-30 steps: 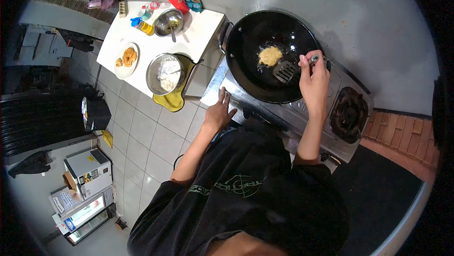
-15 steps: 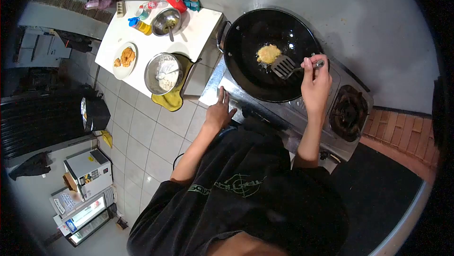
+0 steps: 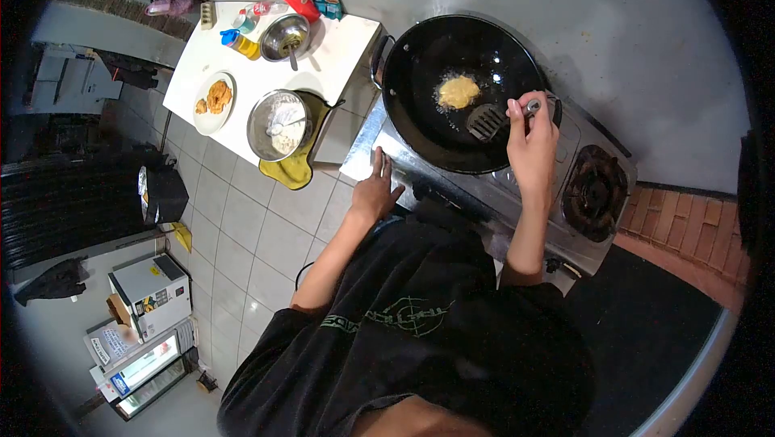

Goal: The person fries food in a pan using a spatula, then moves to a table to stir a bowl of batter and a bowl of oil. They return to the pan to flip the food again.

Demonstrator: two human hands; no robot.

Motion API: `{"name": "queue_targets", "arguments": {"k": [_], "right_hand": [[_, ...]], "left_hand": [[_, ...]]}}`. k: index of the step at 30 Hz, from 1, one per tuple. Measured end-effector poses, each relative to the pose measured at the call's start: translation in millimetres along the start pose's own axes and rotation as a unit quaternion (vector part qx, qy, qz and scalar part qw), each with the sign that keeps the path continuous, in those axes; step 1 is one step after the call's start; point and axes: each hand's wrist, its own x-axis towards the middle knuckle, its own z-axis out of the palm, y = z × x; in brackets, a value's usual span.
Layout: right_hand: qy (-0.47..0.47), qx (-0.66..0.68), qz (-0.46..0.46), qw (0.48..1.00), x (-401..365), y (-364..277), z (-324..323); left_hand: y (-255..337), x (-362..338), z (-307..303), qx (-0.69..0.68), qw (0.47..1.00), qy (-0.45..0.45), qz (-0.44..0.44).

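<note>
A black wok (image 3: 420, 114) sits on the steel stove (image 3: 484, 187), with a yellow fritter (image 3: 458, 91) frying in its middle. My right hand (image 3: 531, 146) grips the handle of a slotted metal spatula (image 3: 487, 121), whose blade rests in the wok just right of and below the fritter, apart from it. My left hand (image 3: 374, 192) lies flat on the stove's front left edge, fingers spread, holding nothing.
A white table (image 3: 339, 50) to the left carries a plate of fried pieces (image 3: 215, 101), a steel bowl of batter (image 3: 279, 125) on a yellow cloth (image 3: 297, 169), a smaller steel bowl (image 3: 284, 37) and bottles. A second burner (image 3: 594, 193) stands unused at the right.
The spatula blade drew back from the fritter's edge toward my right hand and now lies lower in the wok. My left hand stayed on the stove edge.
</note>
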Motion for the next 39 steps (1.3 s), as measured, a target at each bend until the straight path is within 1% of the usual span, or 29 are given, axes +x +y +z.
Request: {"name": "queue_targets", "arguments": {"k": [2,3,5,6,8,12,14,15,17,18,20,23,24,26,27,29,32,33,35,39], "right_hand": [[-0.022,0.004,0.036,0.999,-2.3,-7.2,-2.9],[-0.022,0.004,0.035,0.999,-3.5,-4.5,-1.2],[0.011,0.051,0.017,0.999,-7.7,4.3,2.6],[0.011,0.050,0.017,0.999,-7.5,2.9,1.0],[-0.011,0.004,0.019,1.000,-6.6,-2.1,-2.3],[-0.018,0.007,0.015,1.000,-8.0,-4.1,-3.5],[-0.024,0.041,0.105,0.993,-8.8,-4.0,-4.2],[-0.024,0.041,0.104,0.993,-8.9,-3.3,-3.6],[0.013,0.062,0.064,0.996,-9.1,-0.4,-2.4],[0.013,0.061,0.063,0.996,-8.0,1.0,-2.5],[0.006,0.000,-0.021,1.000,-5.4,3.1,-2.7],[0.016,0.007,-0.030,0.999,-5.6,4.3,-0.4],[0.017,0.007,-0.031,0.999,-5.9,1.3,-1.0],[-0.002,0.067,0.064,0.996,-6.9,-7.1,-4.0],[-0.001,0.065,0.064,0.996,-5.7,-8.5,-4.9],[-0.025,0.017,0.030,0.999,-3.3,-10.1,-5.5],[-0.042,0.005,0.036,0.998,-3.6,-11.3,-4.5],[-0.043,0.005,0.036,0.998,-3.7,-9.9,-3.1],[-0.013,0.027,0.038,0.999,-5.2,-5.4,-0.4],[-0.025,-0.008,0.040,0.999,-3.2,-13.8,-4.2]], "left_hand": [[0.9,-0.4,-0.9,0.002,1.000,-0.006,-0.006],[1.5,-0.7,-2.3,0.001,1.000,-0.005,-0.007],[3.5,-0.6,-4.3,0.010,1.000,-0.022,-0.011],[4.1,-0.6,-3.8,0.009,1.000,-0.022,-0.011],[4.2,-0.2,-2.9,0.023,1.000,-0.016,-0.008],[1.4,0.6,3.9,0.029,1.000,0.000,0.002],[2.1,0.8,2.5,0.031,0.999,-0.011,-0.004],[2.1,0.8,2.1,0.030,0.999,-0.010,-0.004],[2.5,1.2,1.8,0.025,1.000,-0.016,-0.007],[4.3,1.1,-0.7,0.025,1.000,-0.016,-0.006],[8.0,0.3,-6.2,0.016,0.999,-0.033,-0.022],[8.6,-0.3,-8.0,0.017,0.999,-0.039,-0.024],[7.7,-0.2,-7.3,0.017,0.999,-0.038,-0.024],[6.1,0.5,-4.6,0.017,0.999,-0.033,-0.018],[7.6,0.8,-4.7,0.016,0.999,-0.033,-0.016],[10.5,0.8,-5.3,0.008,0.998,-0.039,-0.045],[13.0,0.3,-10.0,0.008,0.998,-0.047,-0.051],[10.6,0.7,-5.7,0.007,0.998,-0.047,-0.051],[4.9,1.4,6.9,0.004,0.999,-0.017,-0.034],[7.0,0.7,2.3,-0.003,0.999,-0.019,-0.035]]}}
